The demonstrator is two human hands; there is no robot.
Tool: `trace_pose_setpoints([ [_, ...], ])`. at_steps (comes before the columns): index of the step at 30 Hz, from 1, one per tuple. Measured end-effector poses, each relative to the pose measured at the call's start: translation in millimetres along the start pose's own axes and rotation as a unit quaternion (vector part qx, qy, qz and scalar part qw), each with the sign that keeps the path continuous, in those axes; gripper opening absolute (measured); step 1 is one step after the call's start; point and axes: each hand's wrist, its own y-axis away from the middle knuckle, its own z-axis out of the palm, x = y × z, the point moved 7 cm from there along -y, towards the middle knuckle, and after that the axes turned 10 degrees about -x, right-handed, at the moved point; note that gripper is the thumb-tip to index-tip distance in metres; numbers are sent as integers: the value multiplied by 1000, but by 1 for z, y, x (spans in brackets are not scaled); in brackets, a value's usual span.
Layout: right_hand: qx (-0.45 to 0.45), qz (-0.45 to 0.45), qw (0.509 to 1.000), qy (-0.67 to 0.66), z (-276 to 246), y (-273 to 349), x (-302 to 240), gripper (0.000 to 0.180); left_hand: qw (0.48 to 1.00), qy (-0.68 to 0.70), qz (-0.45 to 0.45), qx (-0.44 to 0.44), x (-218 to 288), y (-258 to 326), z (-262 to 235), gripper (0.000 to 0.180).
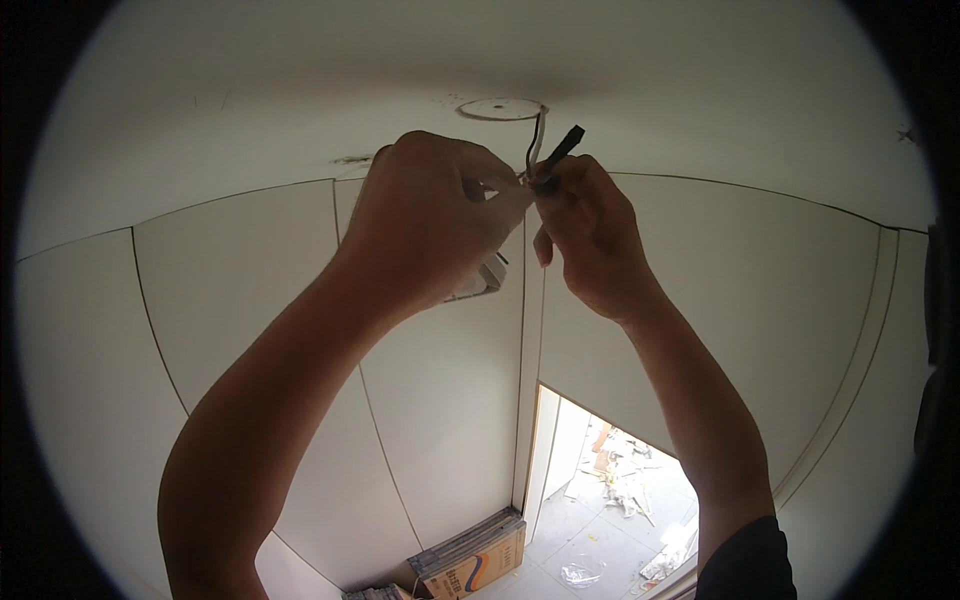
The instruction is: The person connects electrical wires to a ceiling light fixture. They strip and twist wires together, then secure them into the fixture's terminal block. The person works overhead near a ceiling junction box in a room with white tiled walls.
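Note:
Both my hands are raised to the ceiling and meet at thin dark and pale electrical wires (537, 135). These hang from the edge of a round outline (500, 108) in the ceiling. My left hand (435, 205) is closed, its thumb and fingertips pinching the wires' lower end. My right hand (595, 225) is closed beside it, with a short black flat-ended piece (566, 147) sticking up from its fingers; its kind is unclear. Below my left hand, partly hidden by it, shows a grey-white angular object (485, 280). The fingertips hide the exact joint of the wires.
Pale wall panels (440, 400) with dark seams stand ahead. At lower right a doorway opening shows a tiled floor (600, 530) with scattered debris (622, 475). A stack of flat boxes (470, 560) leans at the panels' foot. Dark shapes (932, 300) edge the right side.

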Motion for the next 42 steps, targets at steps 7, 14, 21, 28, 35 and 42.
trace_pose_setpoints([
  [7, 6, -89, 996, 17, 6, -3, -6, 15, 999, 23, -17, -21, -1, 6, 5, 25],
  [14, 22, -79, 994, 71, 5, -2, -8, 10, 998, 57, -14, 17, -13, 7, 9, 23],
  [21, 64, -47, 996, 45, -8, -6, -11, 9, 998, 53, -32, 17, -10, 11, 1, 20],
  [28, 14, 26, 982, 188, -7, -19, -16, 14, 998, -10, -64, 21, -4, 7, -9, 22],
  [35, 12, 6, 979, 202, -9, -18, -19, 17, 994, -92, 1, 60, -3, -10, -16, 23],
  [42, -48, 70, 988, 133, -8, -25, -17, 25, 998, -38, 21, 49, -9, -12, -19, 23],
])
